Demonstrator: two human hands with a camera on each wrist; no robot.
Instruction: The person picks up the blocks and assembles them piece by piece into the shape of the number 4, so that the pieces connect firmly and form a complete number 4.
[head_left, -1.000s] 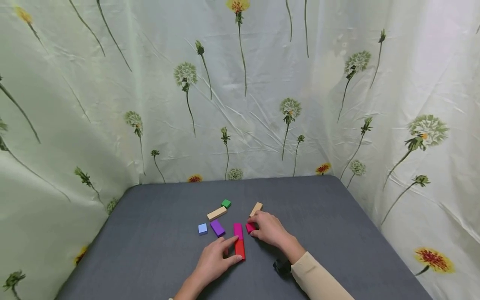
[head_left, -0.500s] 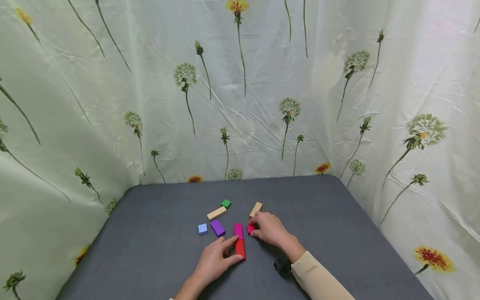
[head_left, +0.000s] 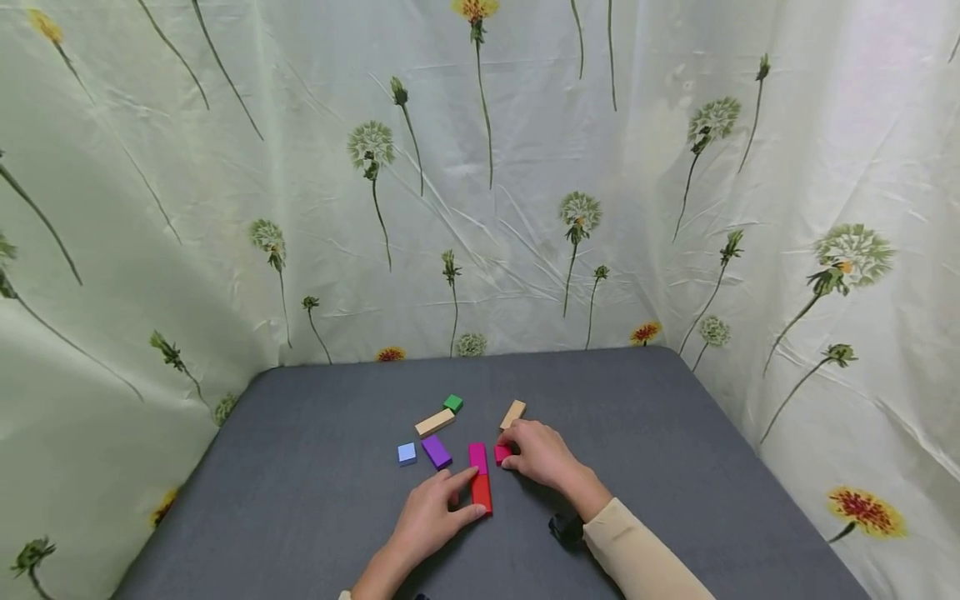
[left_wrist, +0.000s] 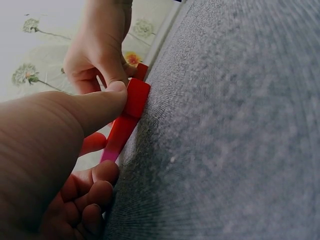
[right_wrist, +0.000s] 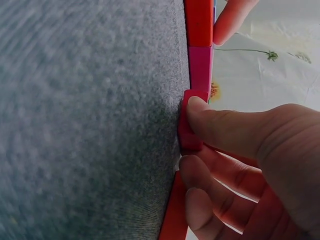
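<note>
A red block (head_left: 482, 495) and a magenta block (head_left: 477, 458) lie end to end in a straight row on the grey table. My left hand (head_left: 433, 515) holds the red block, its thumb at the near end and its index fingertip by the seam between the two. Just right of the magenta block, my right hand (head_left: 542, 457) pinches a small crimson block (head_left: 502, 455) between thumb and fingers, low at the table surface. The right wrist view shows the thumb on the crimson block (right_wrist: 189, 125), whose far side is hidden by the fingers.
Left of the row lie a purple block (head_left: 437, 452) and a light blue cube (head_left: 407, 454). Farther back are a tan block (head_left: 435, 422) and a green block (head_left: 453, 403). Another tan block (head_left: 513, 414) lies just beyond my right fingers. A flowered curtain (head_left: 480, 208) surrounds the table.
The crimson block has turned slightly in my right fingers and sits squarer to the row. My left hand stays on the red block; the head view has shifted a little.
</note>
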